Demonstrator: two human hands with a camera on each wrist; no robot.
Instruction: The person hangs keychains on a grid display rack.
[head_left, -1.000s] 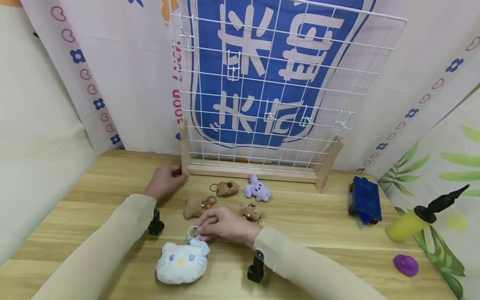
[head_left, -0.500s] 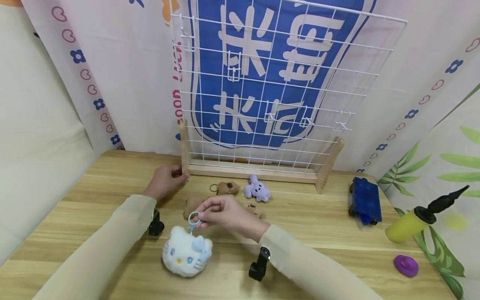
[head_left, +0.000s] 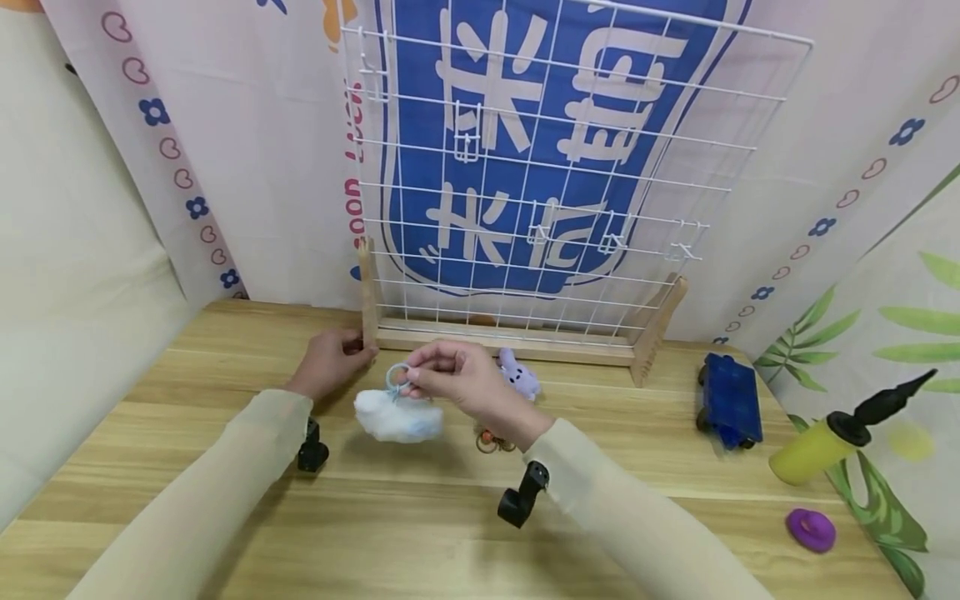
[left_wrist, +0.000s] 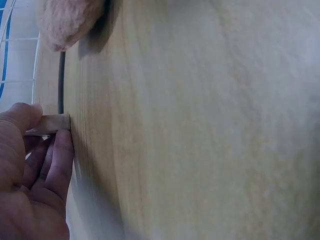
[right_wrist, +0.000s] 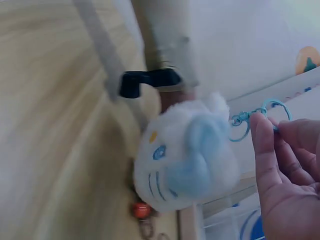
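Note:
My right hand (head_left: 442, 371) pinches the light blue key ring (head_left: 397, 377) of a white plush cat head (head_left: 397, 417) with a blue bow, which hangs just above the table. The right wrist view shows the cat plush (right_wrist: 185, 155) dangling from its ring (right_wrist: 272, 112) beside my fingers (right_wrist: 280, 160). My left hand (head_left: 330, 360) grips the left wooden foot (head_left: 367, 292) of the white wire grid stand (head_left: 555, 150). In the left wrist view the thumb and fingers (left_wrist: 57, 150) pinch that wooden foot (left_wrist: 50, 122). A purple plush (head_left: 521, 375) lies behind the right hand.
Key rings (head_left: 491, 439) of small brown plush charms peek out under my right wrist. A blue toy vehicle (head_left: 731, 400), a yellow hand pump (head_left: 832, 442) and a purple ring (head_left: 810, 529) lie at the table's right. White hooks (head_left: 611, 242) hang on the grid.
My right hand has lifted the white cat plush by its ring off the table and carried it back toward the grid stand. The left hand has stayed on the stand's foot.

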